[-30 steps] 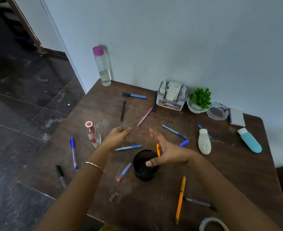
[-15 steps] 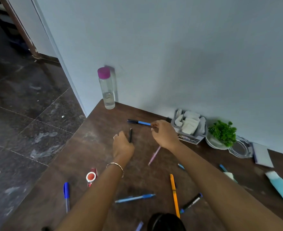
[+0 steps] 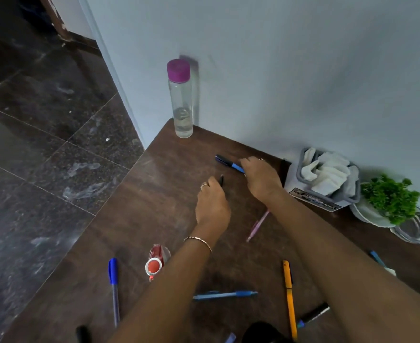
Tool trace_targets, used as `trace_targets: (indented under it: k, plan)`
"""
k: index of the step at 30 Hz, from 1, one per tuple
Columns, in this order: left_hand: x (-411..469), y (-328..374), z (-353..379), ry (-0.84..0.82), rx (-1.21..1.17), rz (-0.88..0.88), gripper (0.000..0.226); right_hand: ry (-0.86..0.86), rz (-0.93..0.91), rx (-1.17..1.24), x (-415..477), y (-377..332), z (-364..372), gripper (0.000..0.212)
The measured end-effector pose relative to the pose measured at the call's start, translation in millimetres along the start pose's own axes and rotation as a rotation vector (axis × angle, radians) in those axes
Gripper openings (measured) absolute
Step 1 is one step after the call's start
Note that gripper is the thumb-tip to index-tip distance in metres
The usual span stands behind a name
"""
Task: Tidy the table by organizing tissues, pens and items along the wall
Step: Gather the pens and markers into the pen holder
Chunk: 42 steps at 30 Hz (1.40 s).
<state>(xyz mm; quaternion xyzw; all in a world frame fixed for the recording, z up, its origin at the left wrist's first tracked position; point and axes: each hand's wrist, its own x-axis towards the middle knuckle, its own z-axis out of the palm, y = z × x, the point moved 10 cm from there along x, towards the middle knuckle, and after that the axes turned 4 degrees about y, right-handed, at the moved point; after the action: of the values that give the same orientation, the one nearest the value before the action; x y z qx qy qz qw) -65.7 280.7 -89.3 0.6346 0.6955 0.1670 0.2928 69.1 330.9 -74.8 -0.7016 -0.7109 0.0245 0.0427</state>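
Note:
A black pen [image 3: 221, 180] lies on the brown table [image 3: 154, 194], and the fingers of my left hand [image 3: 212, 204] curl over its near end. My right hand [image 3: 261, 179] pinches the blue end of a blue-and-black pen [image 3: 225, 161] lying closer to the wall. A grey holder stuffed with white tissues [image 3: 323, 179] stands against the wall just right of my right hand. Scattered nearer me are a pink pen [image 3: 258, 225], an orange pen [image 3: 288, 293], a light blue pen [image 3: 225, 295] and a blue-capped pen [image 3: 113, 288].
A clear bottle with a purple cap [image 3: 180, 100] stands at the table's far left corner by the wall. A small red-capped bottle [image 3: 154, 263] lies under my left forearm. A potted green plant [image 3: 389, 199] and a glass dish [image 3: 417, 229] sit right of the tissues. The table's left edge drops to dark floor tiles.
Both hands left the black cup at the table's middle and reached toward the wall. The left has come down on the black pen, the right on the blue-and-black pen.

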Motion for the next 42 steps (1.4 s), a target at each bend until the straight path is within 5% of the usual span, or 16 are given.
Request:
trace_targets:
  k: [9, 16, 20, 24, 28, 35, 42]
  plan:
    - [-45, 23, -6, -0.165, -0.691, -0.054, 0.065, 0.152, 0.342, 0.736, -54, 32, -52, 0.023]
    - [-121, 38, -34, -0.273, -0.828, 0.091, 0.080, 0.259, 0.467, 1.055, -168, 53, -94, 0.024]
    - [-174, 28, -42, -0.293, -0.868, 0.113, 0.075, 0.247, 0.383, 1.159, -232, 42, -112, 0.046]
    - [-214, 26, -49, -0.283, -0.840, 0.185, 0.071, 0.158, 0.278, 1.201, -291, 26, -122, 0.097]
    - [-245, 28, -51, -0.267, -0.774, 0.251, 0.068, 0.130, 0.203, 1.211, -330, 15, -121, 0.113]
    - [-277, 10, -55, 0.032, -0.578, 0.295, 0.058, 0.162, 0.131, 1.010, -356, 5, -106, 0.083]
    - [-286, 19, -52, 0.139, -0.274, 0.456, 0.041, 0.210, 0.001, 0.849, -346, -8, -101, 0.049]
